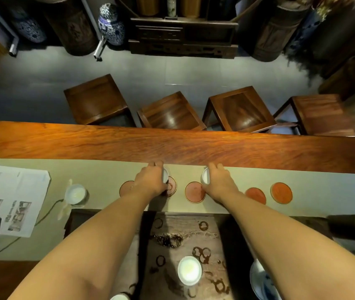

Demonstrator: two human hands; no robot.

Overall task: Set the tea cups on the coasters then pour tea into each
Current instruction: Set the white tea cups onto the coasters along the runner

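Hands each hold one white tea cup: left grip [151, 180] clamped on a cup [165, 174] above a coaster [171, 187], right grip [217, 180] clamped on another cup [205, 176]. Bare coaster [195, 192] lies between both grips on the tabletop [107, 176].

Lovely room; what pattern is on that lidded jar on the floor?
Blue-and-white floral pattern on the porcelain jar, head view.

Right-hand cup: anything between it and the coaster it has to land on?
Nothing visible. The right hand holds a white cup tilted, just beyond the middle coaster, whose top is bare. The left hand holds its own cup over the next coaster to the left, clear of that path.
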